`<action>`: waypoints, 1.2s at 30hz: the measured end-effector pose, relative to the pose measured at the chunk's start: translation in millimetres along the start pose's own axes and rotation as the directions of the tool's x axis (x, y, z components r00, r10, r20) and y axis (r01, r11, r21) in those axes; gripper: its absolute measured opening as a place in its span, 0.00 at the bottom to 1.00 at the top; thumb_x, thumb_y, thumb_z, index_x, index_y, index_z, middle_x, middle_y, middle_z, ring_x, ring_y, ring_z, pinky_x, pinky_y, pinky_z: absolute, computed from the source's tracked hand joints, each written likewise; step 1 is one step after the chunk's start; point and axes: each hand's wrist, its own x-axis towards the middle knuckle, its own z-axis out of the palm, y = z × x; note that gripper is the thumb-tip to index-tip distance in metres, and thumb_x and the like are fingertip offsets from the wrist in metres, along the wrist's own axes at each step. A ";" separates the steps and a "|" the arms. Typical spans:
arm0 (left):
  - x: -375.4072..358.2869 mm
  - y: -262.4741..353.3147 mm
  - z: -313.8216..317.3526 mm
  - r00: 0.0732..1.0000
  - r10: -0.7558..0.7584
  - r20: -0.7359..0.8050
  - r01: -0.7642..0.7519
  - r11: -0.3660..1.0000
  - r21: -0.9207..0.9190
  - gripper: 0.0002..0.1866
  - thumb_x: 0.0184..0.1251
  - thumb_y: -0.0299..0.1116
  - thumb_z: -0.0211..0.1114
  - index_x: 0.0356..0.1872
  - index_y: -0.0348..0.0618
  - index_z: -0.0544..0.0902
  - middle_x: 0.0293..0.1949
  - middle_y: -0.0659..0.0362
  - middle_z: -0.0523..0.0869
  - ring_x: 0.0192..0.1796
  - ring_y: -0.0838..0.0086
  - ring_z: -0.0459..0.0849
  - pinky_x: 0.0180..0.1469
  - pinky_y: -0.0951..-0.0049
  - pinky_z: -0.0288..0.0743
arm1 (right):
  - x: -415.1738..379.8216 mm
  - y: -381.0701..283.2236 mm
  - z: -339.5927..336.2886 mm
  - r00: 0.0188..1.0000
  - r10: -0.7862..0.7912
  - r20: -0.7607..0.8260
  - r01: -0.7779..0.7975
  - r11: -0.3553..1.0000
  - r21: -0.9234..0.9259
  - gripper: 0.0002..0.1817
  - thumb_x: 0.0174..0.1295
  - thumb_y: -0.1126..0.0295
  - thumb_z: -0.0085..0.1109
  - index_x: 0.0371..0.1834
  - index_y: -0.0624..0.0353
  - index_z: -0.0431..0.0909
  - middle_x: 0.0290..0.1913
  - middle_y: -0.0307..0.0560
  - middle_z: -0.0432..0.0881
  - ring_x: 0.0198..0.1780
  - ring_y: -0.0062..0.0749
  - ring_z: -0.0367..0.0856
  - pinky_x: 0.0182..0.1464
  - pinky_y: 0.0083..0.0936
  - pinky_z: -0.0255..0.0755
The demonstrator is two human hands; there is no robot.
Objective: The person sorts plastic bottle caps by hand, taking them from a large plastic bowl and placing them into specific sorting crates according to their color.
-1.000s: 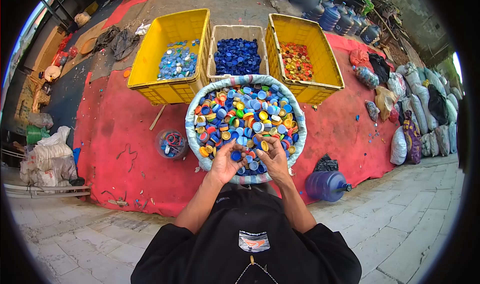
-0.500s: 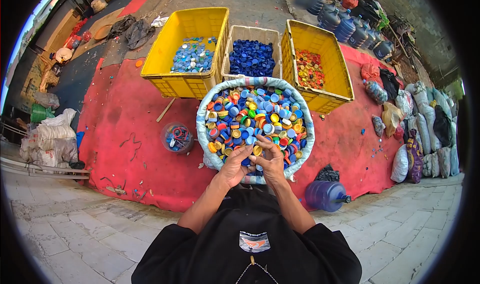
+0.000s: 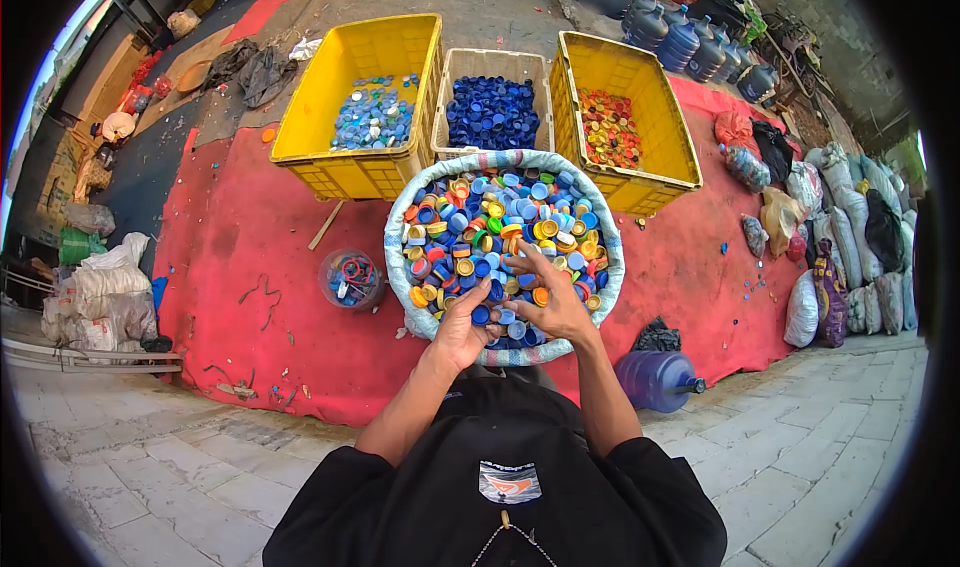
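Observation:
A round basket with a pale cloth-wrapped rim [image 3: 397, 252] stands right in front of me, heaped with mixed-colour plastic bottle caps [image 3: 525, 207]. Over its near side, my left hand [image 3: 462, 332] is curled with blue bottle caps [image 3: 481, 314] in its fingers; how many it holds is hidden. Just to the right, my right hand [image 3: 558, 307] has its fingers apart and touches the caps on top of the heap. I see nothing gripped in it.
Beyond the basket stand a yellow crate [image 3: 300, 127] of light-blue caps, a whitish crate [image 3: 545, 77] of dark-blue caps and a yellow crate [image 3: 665, 117] of red and yellow caps. A small clear tub [image 3: 352, 279] sits left; a water jug [image 3: 655, 379] lies right.
My right hand has moved away from the left, rightward, and its fingers have spread over the heap. The left hand stays near the same place. The view has shifted slightly.

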 end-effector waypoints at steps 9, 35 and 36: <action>5.9 -0.4 -7.7 0.981 0.167 -0.099 -0.118 0.918 0.378 0.12 0.66 0.40 0.69 0.45 0.49 0.82 0.34 0.66 0.84 0.32 0.83 0.78 0.30 0.78 0.68 | -15.8 22.3 29.3 0.968 0.113 -0.225 -0.072 0.981 0.180 0.35 0.54 0.76 0.70 0.67 0.63 0.68 0.54 0.52 0.81 0.51 0.32 0.81 0.52 0.28 0.76; 57.4 31.8 -14.7 0.761 0.550 0.344 -0.202 -0.303 0.931 0.16 0.58 0.34 0.72 0.47 0.44 0.84 0.36 0.55 0.90 0.37 0.62 0.88 0.39 0.62 0.80 | -78.5 35.3 24.8 0.688 0.509 -0.517 -0.252 0.836 0.488 0.12 0.58 0.74 0.65 0.45 0.60 0.76 0.41 0.41 0.81 0.41 0.28 0.80 0.44 0.28 0.76; 56.2 35.1 -13.9 0.749 0.564 0.347 -0.264 -0.226 0.938 0.16 0.58 0.34 0.71 0.47 0.43 0.84 0.35 0.55 0.90 0.38 0.64 0.88 0.38 0.63 0.79 | -81.9 49.9 28.4 0.719 0.405 -0.565 -0.289 0.913 0.287 0.16 0.54 0.76 0.67 0.46 0.63 0.77 0.39 0.43 0.83 0.41 0.34 0.82 0.45 0.31 0.77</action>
